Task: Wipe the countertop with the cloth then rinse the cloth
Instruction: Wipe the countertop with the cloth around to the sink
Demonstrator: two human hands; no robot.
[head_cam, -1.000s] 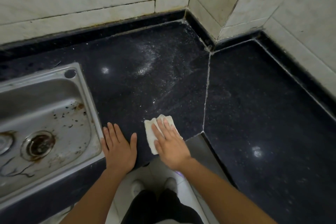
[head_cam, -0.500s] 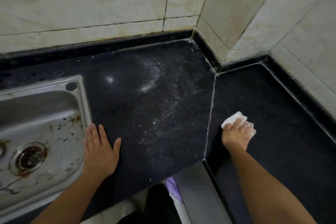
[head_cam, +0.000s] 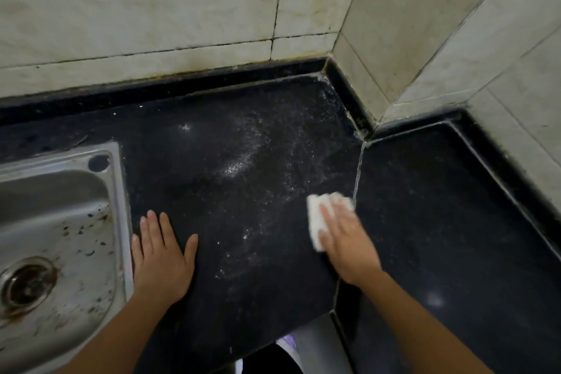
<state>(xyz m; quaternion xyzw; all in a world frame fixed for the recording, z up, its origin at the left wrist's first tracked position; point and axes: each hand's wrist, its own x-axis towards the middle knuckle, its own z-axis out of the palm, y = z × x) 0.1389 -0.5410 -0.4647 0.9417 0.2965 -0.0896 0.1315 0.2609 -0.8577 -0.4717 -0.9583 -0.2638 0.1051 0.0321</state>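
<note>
Head view: right hand (head_cam: 349, 241) presses cloth (head_cam: 315, 217) flat on countertop (head_cam: 212, 146).

The cloth (head_cam: 315, 217) is white, folded into a small pad, lying flat on the worktop (head_cam: 243, 222). It sits just left of the worktop's seam. The worktop is black, speckled stone, dusted with white residue.

The black speckled stone countertop (head_cam: 188, 167) turns a corner, with a pale seam (head_cam: 358, 173) between its slabs. A stained steel sink (head_cam: 121, 206) sits in it at the left. White powdery smears (head_cam: 243, 158) streak the middle. A folded white cloth (head_cam: 315, 215) lies just left of the seam (motion-blurred) under the flat right hand (head_cam: 346, 243). The left hand (head_cam: 161, 258) lies flat beside the sink.
</note>
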